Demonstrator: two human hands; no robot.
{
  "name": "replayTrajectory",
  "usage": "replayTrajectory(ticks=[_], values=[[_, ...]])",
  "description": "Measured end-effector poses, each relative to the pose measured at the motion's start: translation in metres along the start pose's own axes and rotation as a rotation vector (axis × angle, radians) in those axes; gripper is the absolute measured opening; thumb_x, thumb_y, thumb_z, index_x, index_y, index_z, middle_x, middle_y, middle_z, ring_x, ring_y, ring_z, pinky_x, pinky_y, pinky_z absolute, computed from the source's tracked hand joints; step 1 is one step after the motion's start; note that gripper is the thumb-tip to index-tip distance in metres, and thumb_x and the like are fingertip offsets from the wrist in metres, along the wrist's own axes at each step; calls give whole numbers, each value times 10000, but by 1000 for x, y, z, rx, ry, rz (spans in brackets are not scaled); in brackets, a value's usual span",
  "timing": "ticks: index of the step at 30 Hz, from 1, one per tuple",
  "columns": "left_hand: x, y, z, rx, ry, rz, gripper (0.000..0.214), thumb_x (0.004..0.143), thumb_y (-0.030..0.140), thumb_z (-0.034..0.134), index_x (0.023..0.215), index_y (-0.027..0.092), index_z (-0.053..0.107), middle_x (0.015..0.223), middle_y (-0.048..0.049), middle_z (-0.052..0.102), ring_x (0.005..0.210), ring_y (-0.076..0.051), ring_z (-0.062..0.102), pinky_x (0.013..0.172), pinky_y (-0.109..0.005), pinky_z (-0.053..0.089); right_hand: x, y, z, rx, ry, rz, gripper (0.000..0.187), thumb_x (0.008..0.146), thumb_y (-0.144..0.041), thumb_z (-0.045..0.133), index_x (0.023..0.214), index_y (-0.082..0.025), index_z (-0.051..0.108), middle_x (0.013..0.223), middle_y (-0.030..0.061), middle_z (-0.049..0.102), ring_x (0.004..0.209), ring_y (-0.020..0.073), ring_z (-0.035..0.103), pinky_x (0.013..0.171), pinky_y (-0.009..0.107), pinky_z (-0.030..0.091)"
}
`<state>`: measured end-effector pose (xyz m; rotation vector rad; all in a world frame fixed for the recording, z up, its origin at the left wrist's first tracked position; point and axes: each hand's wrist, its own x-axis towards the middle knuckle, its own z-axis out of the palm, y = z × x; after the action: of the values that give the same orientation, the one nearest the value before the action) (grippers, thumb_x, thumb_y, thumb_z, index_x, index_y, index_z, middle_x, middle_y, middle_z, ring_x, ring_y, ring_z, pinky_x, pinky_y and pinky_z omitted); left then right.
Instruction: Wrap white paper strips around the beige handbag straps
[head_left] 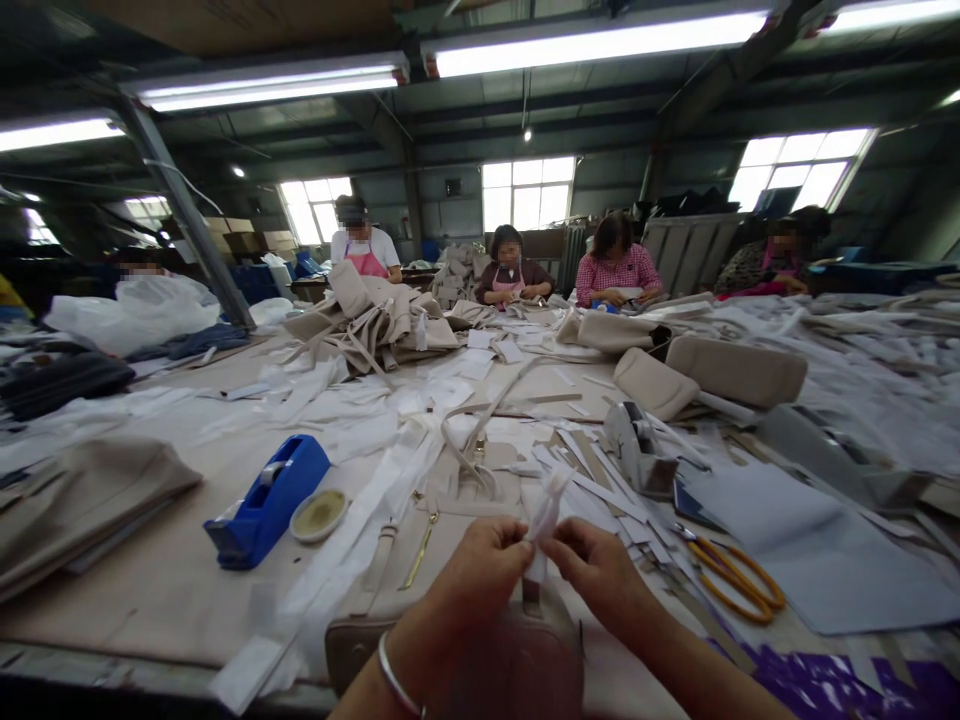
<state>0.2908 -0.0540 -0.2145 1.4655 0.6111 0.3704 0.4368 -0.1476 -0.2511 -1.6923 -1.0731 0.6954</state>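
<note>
A beige handbag (450, 505) with a gold zipper pull (421, 550) lies on the table in front of me. Over its near right part, my left hand (487, 560) pinches a strip of thin white wrapping paper (553, 508). The fingers of my right hand (589, 565) are closed on the same strip from the other side. The paper stands bunched and twisted upward between both hands, above a small beige strap (531, 598). Whether it is wrapped around anything is hidden by my fingers. A loose long strap (480, 425) curls up behind the bag.
A blue tape dispenser (266, 500) and a small round dish (319, 515) stand to the left. To the right are orange-handled scissors (735, 575), a grey tape dispenser (637, 450) and white sheets (832, 550). Beige bags (735, 370) lie farther back; several people work across the table.
</note>
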Motion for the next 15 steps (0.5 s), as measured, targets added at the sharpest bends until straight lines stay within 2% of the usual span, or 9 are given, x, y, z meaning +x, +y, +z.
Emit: replayTrajectory(ticks=[3, 5, 8, 12, 15], values=[[1, -2, -7, -114, -72, -63, 235, 671, 299, 656, 772, 94, 711, 715, -43, 639, 651, -140, 538, 647, -260, 427, -1, 2, 0, 126, -87, -54, 324, 861, -454, 590, 696, -178, 630, 596, -31, 509, 582, 131, 435, 557, 274, 337], [2, -3, -9, -124, -101, -85, 224, 670, 300, 663, 758, 99, 700, 711, -39, 631, 661, -146, 544, 664, -269, 433, -2, 4, 2, 212, -71, -60, 336, 849, -473, 616, 700, -172, 635, 593, -36, 486, 583, 127, 417, 556, 272, 332], [2, -2, -9, -26, -108, -40, 191, 701, 264, 643, 803, 113, 700, 726, -25, 620, 698, -153, 555, 669, -261, 422, -2, 4, 5, 258, -24, -57, 356, 835, -492, 648, 697, -164, 631, 611, -28, 499, 606, 131, 427, 574, 272, 343], [3, -1, -6, 87, -1, -14, 267, 761, 383, 676, 792, 117, 688, 718, -14, 593, 677, -139, 516, 609, -241, 377, -3, -1, 4, 245, 6, -82, 371, 837, -487, 668, 669, -163, 604, 633, -15, 522, 637, 137, 451, 606, 274, 364], [4, -1, -5, 37, 33, -23, 384, 763, 483, 690, 751, 99, 701, 683, -21, 591, 642, -131, 492, 583, -240, 355, -2, 2, 4, 334, -49, -98, 364, 850, -467, 680, 670, -165, 585, 616, -31, 485, 611, 118, 409, 580, 263, 332]])
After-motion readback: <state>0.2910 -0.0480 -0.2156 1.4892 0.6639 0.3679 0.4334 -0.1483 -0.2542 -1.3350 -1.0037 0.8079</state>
